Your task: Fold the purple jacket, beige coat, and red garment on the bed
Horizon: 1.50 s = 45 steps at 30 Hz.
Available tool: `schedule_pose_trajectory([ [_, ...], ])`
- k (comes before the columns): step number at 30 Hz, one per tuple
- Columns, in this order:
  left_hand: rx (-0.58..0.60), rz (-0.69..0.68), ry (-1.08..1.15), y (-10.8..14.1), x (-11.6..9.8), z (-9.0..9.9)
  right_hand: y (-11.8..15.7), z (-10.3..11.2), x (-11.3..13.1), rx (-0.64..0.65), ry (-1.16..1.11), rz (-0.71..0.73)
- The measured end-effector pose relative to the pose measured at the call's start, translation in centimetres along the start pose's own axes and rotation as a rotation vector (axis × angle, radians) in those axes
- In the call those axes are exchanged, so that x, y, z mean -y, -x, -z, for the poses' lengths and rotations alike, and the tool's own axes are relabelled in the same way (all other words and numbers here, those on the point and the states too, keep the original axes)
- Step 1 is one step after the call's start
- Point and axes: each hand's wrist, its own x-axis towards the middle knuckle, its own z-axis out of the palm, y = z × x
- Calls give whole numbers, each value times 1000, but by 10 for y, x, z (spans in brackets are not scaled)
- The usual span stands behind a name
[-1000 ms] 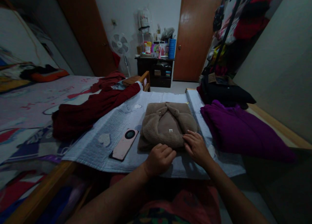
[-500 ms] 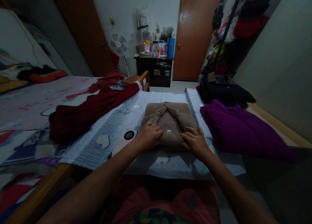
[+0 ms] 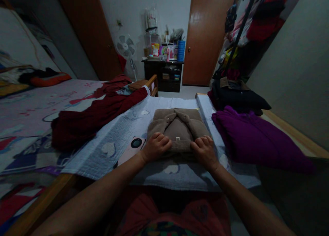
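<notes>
A brown collared jacket [image 3: 178, 129], folded into a neat rectangle, lies on the pale blue quilted cloth [image 3: 172, 179] in front of me. Its collar faces up, and a small pale label shows near the front edge. My left hand [image 3: 156, 147] is closed over the jacket's near left corner, fingers curled on top. At the near right corner, my right hand [image 3: 205, 151] grips the fabric the same way. A pink phone-like device [image 3: 128, 153] with a round dark lens area lies beside my left hand, partly behind the wrist.
To the right sits a folded purple garment [image 3: 257, 140], with dark folded clothes [image 3: 238, 95] behind it. Dark red clothing [image 3: 82, 126] lies left on the bed [image 3: 59, 100]. Farther back stand a fan [image 3: 126, 46] and a dark cabinet [image 3: 154, 76].
My fingers, spread flatter on the jacket before, are now curled over its near corners. The front edge looks straighter and flatter, with a folded band along it.
</notes>
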Motion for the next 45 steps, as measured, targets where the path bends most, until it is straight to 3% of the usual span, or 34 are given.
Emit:
schedule_pose_trajectory([
  [4, 38, 37, 73, 23, -14, -11, 17, -9, 2, 80, -35, 22],
  [8, 43, 204, 146, 32, -16, -6, 21, -1, 0, 141, -120, 1],
  [14, 239, 286, 356, 26, -15, 12, 10, 20, 0, 251, -334, -15],
  [17, 245, 346, 501, 9, -3, 27, -15, 28, -12, 138, -493, -159],
  [20, 158, 446, 564, -16, 13, 30, -48, 24, -26, -12, -463, -327],
  [22, 121, 508, 514, -34, 21, 21, -67, 13, -31, -12, -359, -374],
  [25, 150, 588, 369, -52, 23, -4, -78, -11, -24, 120, -215, -362],
  [28, 282, 635, 329, -53, 15, -31, -69, -34, -9, 270, -159, -341],
  [32, 384, 673, 342, -42, 2, -54, -49, -52, 3, 339, -124, -353],
  [41, 445, 749, 401, -38, -5, -64, -44, -63, 3, 435, -130, -381],
  [45, 444, 755, 416, -39, -4, -63, -44, -63, 7, 418, -144, -400],
])
